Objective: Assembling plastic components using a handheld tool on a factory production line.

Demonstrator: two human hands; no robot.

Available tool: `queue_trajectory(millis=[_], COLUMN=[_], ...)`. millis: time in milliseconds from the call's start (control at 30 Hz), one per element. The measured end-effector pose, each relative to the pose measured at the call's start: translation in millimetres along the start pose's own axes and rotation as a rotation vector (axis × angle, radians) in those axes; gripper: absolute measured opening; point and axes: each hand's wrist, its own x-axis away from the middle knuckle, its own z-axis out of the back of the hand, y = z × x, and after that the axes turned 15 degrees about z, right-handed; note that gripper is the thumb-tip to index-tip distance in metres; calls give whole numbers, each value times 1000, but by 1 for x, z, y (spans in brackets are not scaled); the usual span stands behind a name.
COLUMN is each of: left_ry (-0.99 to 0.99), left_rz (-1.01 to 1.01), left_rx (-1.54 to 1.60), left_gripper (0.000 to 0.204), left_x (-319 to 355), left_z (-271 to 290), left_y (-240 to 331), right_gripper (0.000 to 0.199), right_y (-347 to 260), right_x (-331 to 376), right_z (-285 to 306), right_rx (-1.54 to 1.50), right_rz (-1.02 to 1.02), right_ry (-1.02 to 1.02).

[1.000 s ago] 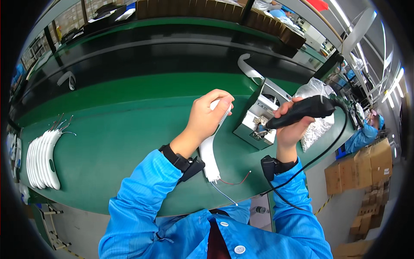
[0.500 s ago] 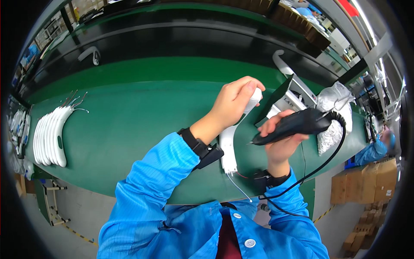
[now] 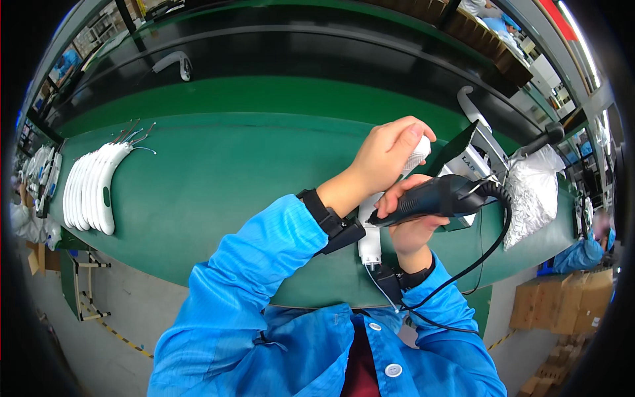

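A white curved handle with a ribbed round end lies on the green bench in front of me, thin wires trailing from its near end. My left hand is closed around the ribbed end. A black electric screwdriver with a coiled cable sits in my right hand, fingers wrapped round its body. The screwdriver's tip is at the middle of the handle; whether it touches is too small to tell. At the left of the bench stands a row of several similar white handles with wires sticking up.
Beyond my right hand stands a dark and silver metal box. A clear plastic bag of small silvery parts is beside it. A dark shelf runs along the back, with a curved white piece on it. Cardboard boxes stand at the right.
The screwdriver in my right hand has moved left, bringing its tip from beside the handle to over it. My left hand keeps its grip. The whole view has shifted slightly.
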Motion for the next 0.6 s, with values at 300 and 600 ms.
queue_trajectory(millis=[300, 600], left_ry=[111, 217], left_rz=[-22, -210], left_rx=[-32, -484], left_gripper=[23, 16], left_x=[11, 27], left_z=[-6, 17], left_y=[7, 29], right_gripper=[73, 82], right_y=[18, 20], right_x=[11, 6], right_z=[22, 26], right_rx=[-539, -103], right_rz=[-194, 72], right_ry=[50, -30])
